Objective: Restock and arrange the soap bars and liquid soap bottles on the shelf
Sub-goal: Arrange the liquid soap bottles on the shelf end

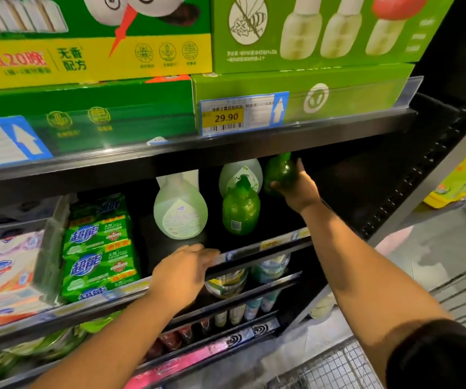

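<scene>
Head view. We record the right hand (300, 189) at about 1 o'clock of frame centre, extended into the middle shelf (268, 255). Its fingers and thumb are wrapped round a dark green bottle (278, 175), whose top sits just under the shelf above. We cannot tell whether the bottle's base rests on the shelf.

At 8 o'clock of that bottle, near but apart, a second green bottle (241, 213) stands upright. A pale bottle (250, 172) stands directly behind it, at its 12 o'clock. A large pale bottle (180, 211) stands at its 9 o'clock.

The left hand (182, 272), somewhat blurred, lies at 6 o'clock of the large pale bottle. It rests on the shelf's front rail with its fingers fairly straight and holds nothing.

Green soap bar packs (100, 248) are stacked at 9 o'clock of the left hand, with white soap boxes (4, 265) further along at 9 o'clock.

On the shelf above are green cartons (310, 37) and a price tag (227, 117) reading 29.90. A wire basket (338, 366) sits at 5 o'clock of the frame.
</scene>
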Demonstrator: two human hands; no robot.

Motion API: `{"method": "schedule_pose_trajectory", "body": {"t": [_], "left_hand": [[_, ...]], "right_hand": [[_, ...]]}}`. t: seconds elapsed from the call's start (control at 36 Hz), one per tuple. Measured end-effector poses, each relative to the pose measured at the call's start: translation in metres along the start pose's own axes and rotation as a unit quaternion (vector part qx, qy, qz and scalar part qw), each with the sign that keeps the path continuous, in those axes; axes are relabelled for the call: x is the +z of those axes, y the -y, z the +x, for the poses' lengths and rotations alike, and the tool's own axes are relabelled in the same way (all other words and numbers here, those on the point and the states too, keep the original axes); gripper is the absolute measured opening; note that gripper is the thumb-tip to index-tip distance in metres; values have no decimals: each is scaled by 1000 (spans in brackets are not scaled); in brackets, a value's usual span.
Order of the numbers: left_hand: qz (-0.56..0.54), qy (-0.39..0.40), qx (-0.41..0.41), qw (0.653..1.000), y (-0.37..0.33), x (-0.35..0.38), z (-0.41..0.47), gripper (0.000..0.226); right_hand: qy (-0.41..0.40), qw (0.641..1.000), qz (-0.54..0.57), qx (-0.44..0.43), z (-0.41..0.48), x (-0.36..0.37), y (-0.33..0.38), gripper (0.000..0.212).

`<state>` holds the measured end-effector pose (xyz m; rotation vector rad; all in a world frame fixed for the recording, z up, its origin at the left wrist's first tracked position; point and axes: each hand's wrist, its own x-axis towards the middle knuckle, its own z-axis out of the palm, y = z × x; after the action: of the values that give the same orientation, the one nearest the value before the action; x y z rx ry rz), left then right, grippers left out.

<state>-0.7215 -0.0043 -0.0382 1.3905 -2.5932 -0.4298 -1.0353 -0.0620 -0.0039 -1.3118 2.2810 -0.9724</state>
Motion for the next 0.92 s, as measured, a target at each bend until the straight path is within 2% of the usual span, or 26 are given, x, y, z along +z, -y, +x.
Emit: {"method": "schedule_pose_trajectory", "body": {"t": [0.03,0.11,0.17,0.22,0.31,0.36,0.42,0.53,0.67,0.83,0.92], "left_hand": [[0,0,2,1000,1,1,0,42],[11,-6,6,1000,2,2,-2,42],[19,-17,9,1000,0,3,-2,45],[27,-14,3,1000,-2,3,-2,47],[37,-13,9,999,-2,3,-2,47],[37,-19,21,999,-3,3,-4,40],[39,-26,31,998,-4,3,-6,39],[40,-52,45,997,-1,4,-6,41],[30,-23,44,998,-3,1,-7,39],[0,-56,50,997,-1,9,-10,51],[-5,-61,50,997,3,12,-7,48]], "right_hand": [[-12,1000,5,7,-2,1,1,92],[-80,995,55,-18,-33,6,6,48],[-83,992,87,-30,-62,13,12,39],[-33,993,111,-13,-88,19,22,46],[28,996,90,5,-111,32,38,82],[40,997,65,7,-118,42,50,106],[24,1000,14,-1,-118,53,58,116],[-12,998,-63,-6,-109,61,65,104],[5,996,-85,-20,-112,46,51,100],[-10,997,-79,23,-100,8,13,99],[-75,996,-35,43,-85,-10,2,69]]}}
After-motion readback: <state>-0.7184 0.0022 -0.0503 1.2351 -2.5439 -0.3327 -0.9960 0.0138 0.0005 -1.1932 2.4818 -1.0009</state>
